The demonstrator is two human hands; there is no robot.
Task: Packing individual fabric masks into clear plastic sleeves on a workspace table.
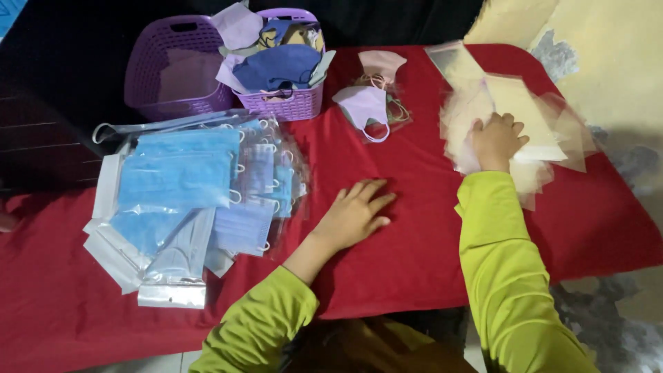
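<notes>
My left hand (356, 213) lies flat with fingers spread on the red cloth (414, 242), holding nothing. My right hand (495, 140) rests palm down on a loose pile of clear plastic bags (525, 110) at the right side of the cloth. Whether its fingers pinch a bag cannot be told. Both arms wear yellow-green sleeves. A few loose cloth masks (369, 103), lilac and pink, lie on the cloth beyond my left hand.
A heap of bagged blue face masks (186, 186) lies at the left. Behind it stand an empty purple basket (173, 69) and a smaller purple basket (286, 100) full of cloth masks. The cloth's front edge drops off near my body.
</notes>
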